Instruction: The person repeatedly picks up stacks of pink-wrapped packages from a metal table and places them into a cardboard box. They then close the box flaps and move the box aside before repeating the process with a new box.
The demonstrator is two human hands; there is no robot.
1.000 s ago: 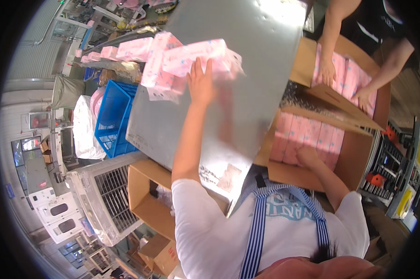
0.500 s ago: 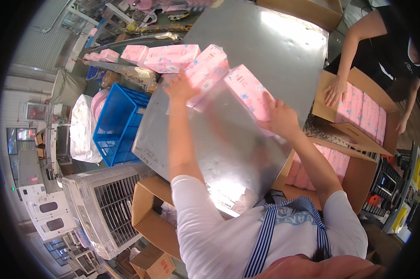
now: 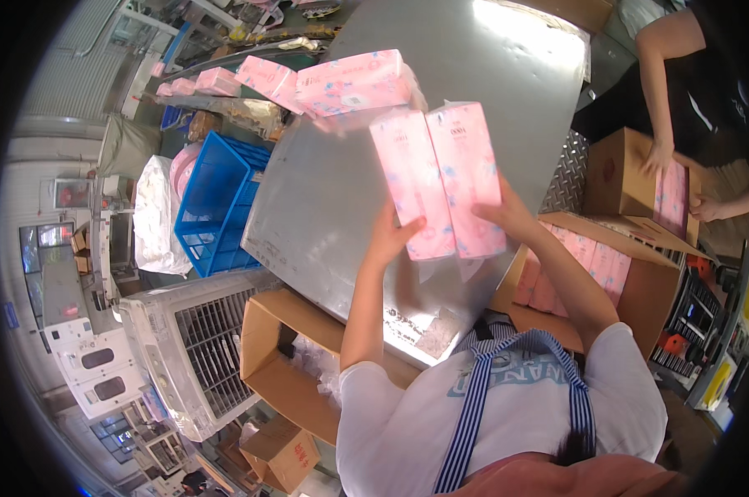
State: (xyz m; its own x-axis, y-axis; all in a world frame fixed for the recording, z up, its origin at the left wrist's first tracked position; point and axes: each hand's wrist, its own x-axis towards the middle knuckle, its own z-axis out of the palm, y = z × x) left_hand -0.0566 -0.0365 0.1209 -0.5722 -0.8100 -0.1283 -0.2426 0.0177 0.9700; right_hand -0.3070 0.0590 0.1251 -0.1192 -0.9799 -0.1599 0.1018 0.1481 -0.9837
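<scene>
Two pink tissue packs with a blue flower print are held side by side above the metal table (image 3: pixel 325 190). My left hand (image 3: pixel 388 234) grips the outer side of the left tissue pack (image 3: pixel 412 178), its thumb over the front. From the other side my right hand (image 3: pixel 509 214) presses on the right tissue pack (image 3: pixel 466 170). The packs' long sides touch, squeezed between both hands. Farther off, a pink pack (image 3: pixel 354 83) lies on the table's far left part, with another pack (image 3: pixel 268 81) beside it on the conveyor end.
At my right stands an open carton (image 3: pixel 644 319) holding several pink packs. Beyond it, a co-worker's hands (image 3: pixel 660 157) work at another carton (image 3: pixel 611 178). A blue crate (image 3: pixel 217 207), a slatted grey machine (image 3: pixel 205 356) and an open carton with clear plastic (image 3: pixel 263 340) are at my left.
Both hands have drawn together and nearer to me, bringing the two packs side by side off the table. More packs have advanced from the conveyor. The co-worker's carton has tilted.
</scene>
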